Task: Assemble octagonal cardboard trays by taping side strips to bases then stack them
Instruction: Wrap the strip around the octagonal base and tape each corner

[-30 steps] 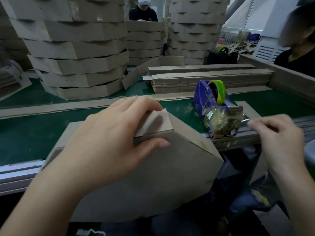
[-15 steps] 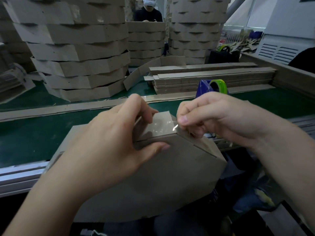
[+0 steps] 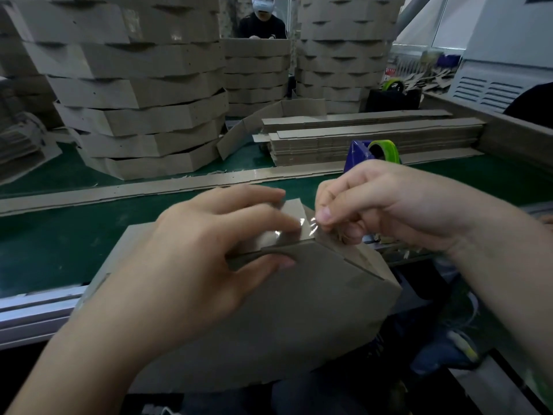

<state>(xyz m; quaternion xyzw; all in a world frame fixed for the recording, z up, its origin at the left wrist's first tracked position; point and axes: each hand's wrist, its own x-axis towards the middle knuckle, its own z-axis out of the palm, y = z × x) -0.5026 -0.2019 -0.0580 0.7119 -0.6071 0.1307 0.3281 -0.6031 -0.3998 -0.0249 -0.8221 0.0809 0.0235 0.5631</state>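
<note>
Green bench [image 3: 59, 235]; tray [image 3: 299, 310] in left hand [image 3: 191, 265], right hand [image 3: 389, 205] pinches tape [image 3: 305, 226].

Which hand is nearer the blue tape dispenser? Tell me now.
Right. The right hand, pinching tape, sits just in front of the tape dispenser, partly hiding it; the left hand grips the cardboard tray farther left.

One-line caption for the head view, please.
Left hand holds the cardboard tray while right hand pinches clear tape against its corner.

Left grip [image 3: 191, 259] clamped, thumb under, fingers over; right grip [image 3: 383, 205] pinching, fingers curled.
</note>
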